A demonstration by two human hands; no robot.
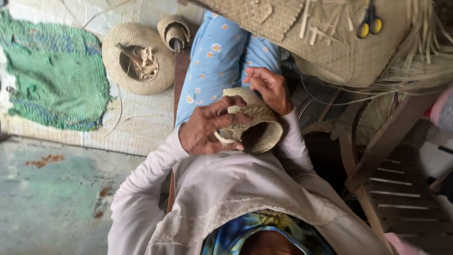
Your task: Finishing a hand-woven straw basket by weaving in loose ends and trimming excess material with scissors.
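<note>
Gripping a small woven basket [257,125] against the lap, the left hand [207,127] curls its fingers over the rim, thumb and fingertips pressed together on a pale flat strip [225,137] that loops out at the basket's mouth. The right hand [270,87] rests on the far side of the same basket, fingers bent and closed loosely against its wall, steadying it. The basket is tan, plaited from flat straw-like strips in a tight checker weave, rounded with a dark open hollow. It sits just above the pale lilac, long-sleeved top and beside blue trousers [222,61] printed with small daisies.

On the tiled floor to the left lies a round woven basket [137,59] holding scraps of dry strip, with a smaller rolled woven piece [173,30] touching its edge. A rough green knitted mat [56,73] spreads further left. Above, a large plaited mat [339,42] with loose fringed ends carries yellow-handled scissors [369,24].
</note>
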